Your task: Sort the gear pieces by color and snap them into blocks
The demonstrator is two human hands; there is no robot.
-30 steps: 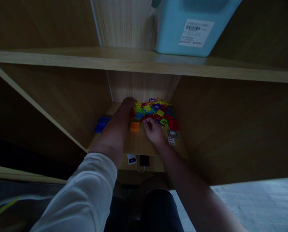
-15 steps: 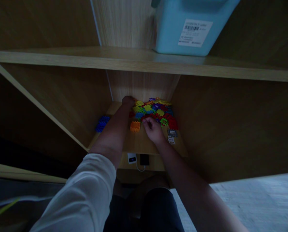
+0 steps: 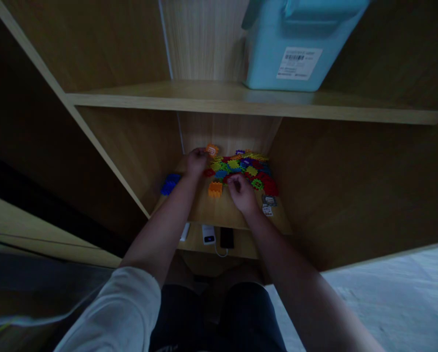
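My left hand (image 3: 197,161) pinches an orange toothed plastic building piece (image 3: 212,150) by its edge, lifted at the back left of the pile. Just right of that hand spreads a pile of toothed plastic pieces (image 3: 252,171) in red, yellow, green, blue and purple. My right hand (image 3: 241,192) is at the pile's front edge, thumb and fingers curled together; whatever they may hold is hidden. Between the two hands stands a stack of orange pieces (image 3: 215,189). Farther left, by the side wall, is a stack of blue pieces (image 3: 170,184).
Overhead, a shelf board (image 3: 204,103) carries a light-blue bin (image 3: 288,54) with a label. Small printed cards (image 3: 268,205) lie front right on the lower shelf. Below it are a white device (image 3: 208,234) and a black one (image 3: 226,238), with a cable. Cabinet walls close in both sides.
My left hand has risen from the back left of the pile, and an orange piece now shows in its fingers. My right hand stays at the pile's front. The whole view has shifted slightly.
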